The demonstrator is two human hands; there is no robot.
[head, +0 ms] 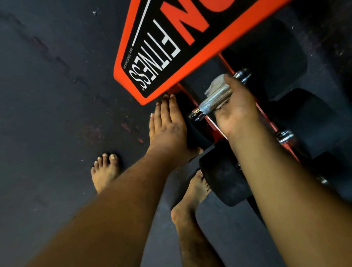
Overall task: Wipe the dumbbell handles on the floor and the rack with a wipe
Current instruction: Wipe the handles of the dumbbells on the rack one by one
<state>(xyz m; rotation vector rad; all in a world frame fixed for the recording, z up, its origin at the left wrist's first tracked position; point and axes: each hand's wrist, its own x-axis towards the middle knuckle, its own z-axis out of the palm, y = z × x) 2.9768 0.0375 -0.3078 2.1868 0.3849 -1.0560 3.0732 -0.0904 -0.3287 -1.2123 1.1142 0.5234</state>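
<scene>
A dumbbell with black round heads lies on the orange rack, its knurled steel handle [213,100] showing between the rails. My right hand [235,108] is wrapped around that handle with a grey-white wipe [215,86] pressed against it under the fingers. My left hand [167,125] lies flat, fingers together, against the near black head [192,128] of the same dumbbell, just under the corner of the rack's sign. A second dumbbell's head [222,180] sits lower on the rack, partly hidden by my right forearm.
An orange and black sign panel [189,28] with white lettering juts over the rack at the top. Orange rack rails [266,119] run diagonally. Dark rubber floor [39,96] fills the left. My two bare feet [105,169] stand beside the rack.
</scene>
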